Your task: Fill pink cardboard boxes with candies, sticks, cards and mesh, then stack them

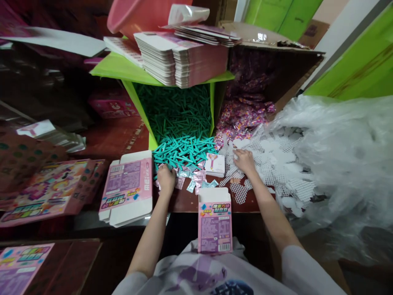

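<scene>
Leaning against the person's lap, an assembled pink box (214,223) stands with its top flap open, its upper end resting at the near edge of the dark red table (184,200). Just past it, the left hand (166,178) is curled knuckles-up over a scatter of small foil packets (196,180), its fingers bent down among them; whether it has actually pinched one I cannot tell. The right hand (245,160) lies farther right, palm down with fingers spread on a heap of white mesh pieces (270,164), pressing on them rather than clenched around any. Between the two hands sits a small stack of white cards (215,164) printed with a pink wand shape. To the left of the left hand lies a pile of flat, unfolded pink cartons (127,188), and beyond that, larger colourful game boxes (46,190) overlap at the table's left side. Behind the packets, teal plastic sticks (181,149) spill forward out of a green cardboard bin (138,106). Right of the sticks, pink wrapped pieces (242,116) pour from a brown carton (276,45). On top of the green bin rest more stacked flat cartons (181,59), with a pink basin (138,16) behind them. A big clear plastic bag (346,164) billows on the right.
</scene>
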`<state>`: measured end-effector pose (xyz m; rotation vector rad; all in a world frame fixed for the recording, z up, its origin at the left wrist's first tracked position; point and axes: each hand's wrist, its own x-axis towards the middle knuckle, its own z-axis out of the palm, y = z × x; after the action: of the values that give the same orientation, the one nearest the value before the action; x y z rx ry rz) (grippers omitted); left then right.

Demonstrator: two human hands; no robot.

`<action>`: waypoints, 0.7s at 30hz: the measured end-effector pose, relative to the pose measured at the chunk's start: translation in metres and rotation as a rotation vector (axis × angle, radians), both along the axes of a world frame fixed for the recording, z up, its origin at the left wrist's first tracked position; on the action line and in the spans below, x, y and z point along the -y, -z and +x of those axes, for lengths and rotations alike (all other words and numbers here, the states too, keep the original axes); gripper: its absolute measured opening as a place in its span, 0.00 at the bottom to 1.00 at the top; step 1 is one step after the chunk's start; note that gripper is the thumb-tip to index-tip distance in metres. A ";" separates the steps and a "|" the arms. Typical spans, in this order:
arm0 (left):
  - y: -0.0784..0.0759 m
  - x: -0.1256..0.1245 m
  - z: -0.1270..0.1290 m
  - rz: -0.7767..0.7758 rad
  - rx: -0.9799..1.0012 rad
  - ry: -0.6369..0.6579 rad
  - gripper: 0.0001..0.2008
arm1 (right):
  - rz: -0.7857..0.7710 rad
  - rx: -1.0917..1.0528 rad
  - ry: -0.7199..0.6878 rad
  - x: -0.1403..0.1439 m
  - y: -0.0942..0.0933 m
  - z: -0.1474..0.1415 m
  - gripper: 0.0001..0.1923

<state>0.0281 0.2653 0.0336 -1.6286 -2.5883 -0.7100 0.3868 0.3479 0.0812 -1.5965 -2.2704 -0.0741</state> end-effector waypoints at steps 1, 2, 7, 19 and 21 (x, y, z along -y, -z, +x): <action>-0.001 0.000 0.000 -0.032 -0.003 -0.010 0.13 | 0.035 -0.057 -0.005 -0.003 -0.002 0.003 0.17; -0.002 0.000 0.000 -0.052 -0.010 -0.022 0.13 | 0.087 -0.127 0.010 -0.006 -0.006 0.007 0.15; -0.006 0.000 -0.002 -0.044 -0.139 0.020 0.13 | 0.545 -0.548 0.311 -0.027 -0.042 0.022 0.13; -0.030 0.035 0.039 0.368 0.603 0.120 0.07 | -0.287 -0.277 0.574 -0.121 -0.044 0.003 0.14; -0.033 0.051 0.071 0.325 0.832 0.263 0.08 | -0.320 -0.224 0.578 -0.120 -0.028 -0.007 0.17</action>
<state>0.0990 0.2138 0.0670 -1.8388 -2.4506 -2.0793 0.3799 0.4677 0.1090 -2.2553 -1.6538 0.3188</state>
